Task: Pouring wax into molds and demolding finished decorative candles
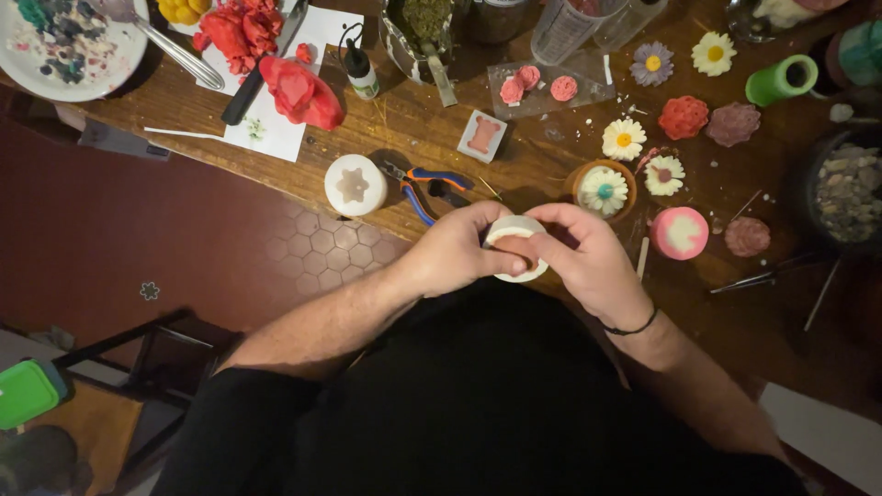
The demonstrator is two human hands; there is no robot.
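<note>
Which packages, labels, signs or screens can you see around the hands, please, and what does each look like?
No signs or screens show.
Small dropper bottle: far side of the table, upright; black cap, white body, green label.
Clear plastic packet: flat beyond the hands, holding pink flower shapes.
Green lidded box: low at the left, off the table.
Both hands hold only a white round mould, unlabelled.

A small round white mould [515, 246] is being held at the wooden table's [514, 170] near edge, gripped between both hands, its rim being pinched and partly covered by the fingers and thumbs.
</note>
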